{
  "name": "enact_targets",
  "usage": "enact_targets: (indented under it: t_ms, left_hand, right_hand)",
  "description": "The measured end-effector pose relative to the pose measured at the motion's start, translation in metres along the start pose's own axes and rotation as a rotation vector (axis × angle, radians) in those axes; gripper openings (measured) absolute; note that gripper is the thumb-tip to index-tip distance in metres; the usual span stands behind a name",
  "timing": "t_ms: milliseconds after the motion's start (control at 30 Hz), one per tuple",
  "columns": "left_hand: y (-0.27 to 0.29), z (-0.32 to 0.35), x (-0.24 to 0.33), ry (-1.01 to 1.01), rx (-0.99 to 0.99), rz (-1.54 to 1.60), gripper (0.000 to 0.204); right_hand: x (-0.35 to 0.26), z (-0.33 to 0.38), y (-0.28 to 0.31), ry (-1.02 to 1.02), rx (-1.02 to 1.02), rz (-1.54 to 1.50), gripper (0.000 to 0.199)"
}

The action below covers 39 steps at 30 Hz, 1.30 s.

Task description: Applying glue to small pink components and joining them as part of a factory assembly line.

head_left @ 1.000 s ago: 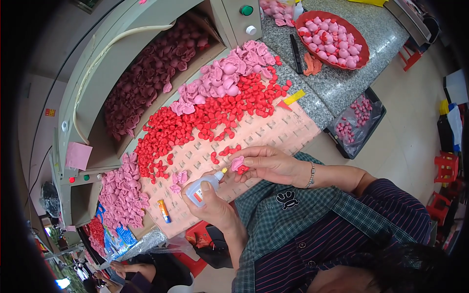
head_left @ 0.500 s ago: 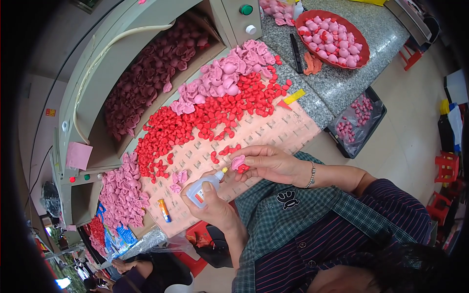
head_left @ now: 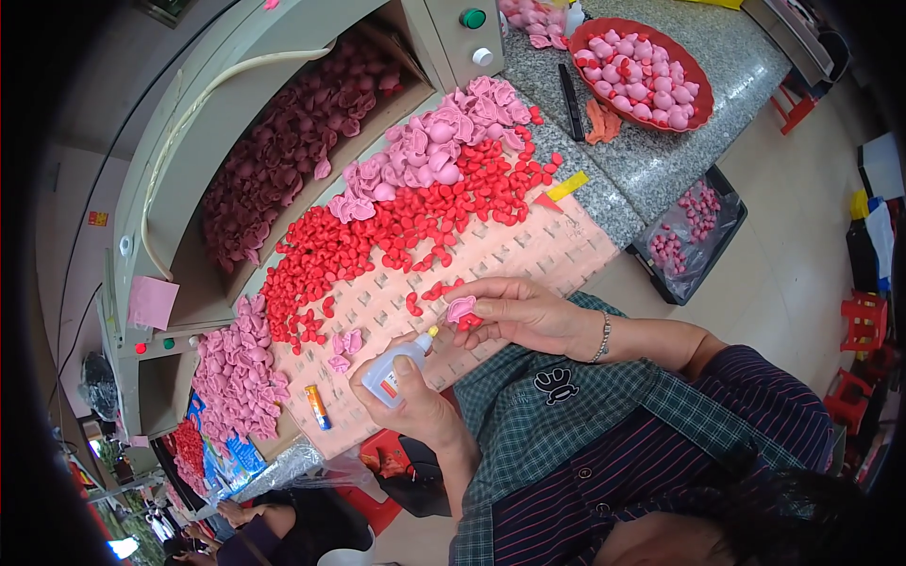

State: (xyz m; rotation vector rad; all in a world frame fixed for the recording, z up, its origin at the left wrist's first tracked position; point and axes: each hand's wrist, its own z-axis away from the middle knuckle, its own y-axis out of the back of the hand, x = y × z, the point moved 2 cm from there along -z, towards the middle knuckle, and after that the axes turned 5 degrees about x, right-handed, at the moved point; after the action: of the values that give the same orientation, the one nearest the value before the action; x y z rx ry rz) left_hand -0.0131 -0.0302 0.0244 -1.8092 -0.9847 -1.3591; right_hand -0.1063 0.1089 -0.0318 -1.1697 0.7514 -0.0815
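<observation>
Right now the right hand (head_left: 514,311) pinches a small pink piece (head_left: 461,308) over the worktop (head_left: 528,255). It looks soft and light; hold its edges gently. The left hand (head_left: 415,406) grips a squeezy glue bottle (head_left: 396,366).

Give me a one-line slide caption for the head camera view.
Left hand aims a glue bottle at a pink piece pinched by the right hand, above a pegged board.
</observation>
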Motion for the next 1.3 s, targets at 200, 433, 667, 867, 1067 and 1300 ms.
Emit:
enact_targets:
  t_ms: [200,433,667,867,1067,1300]
  left_hand:
    - [0.000,0.004,0.007,0.033,-0.019,-0.025,0.032]
    - [-0.002,0.006,0.011,0.004,-0.019,-0.048,0.032]
    - [-0.004,0.008,0.012,-0.003,-0.024,-0.061,0.031]
    - [-0.006,0.009,0.014,0.000,-0.033,-0.052,0.031]
    - [-0.003,0.010,0.002,-0.030,0.011,0.022,0.034]
    - [-0.009,0.025,-0.010,0.127,0.023,0.234,0.040]
  right_hand:
    - [0.001,0.000,0.000,0.009,0.007,-0.005,0.041]
    - [-0.002,0.001,-0.003,0.022,0.018,-0.013,0.041]
    - [-0.003,0.000,-0.001,0.023,0.015,-0.028,0.042]
    - [-0.002,0.000,0.000,0.023,0.016,-0.040,0.042]
    - [-0.002,0.000,-0.002,-0.001,0.008,-0.161,0.043]
    - [-0.003,-0.002,-0.005,0.014,0.020,-0.203,0.043]
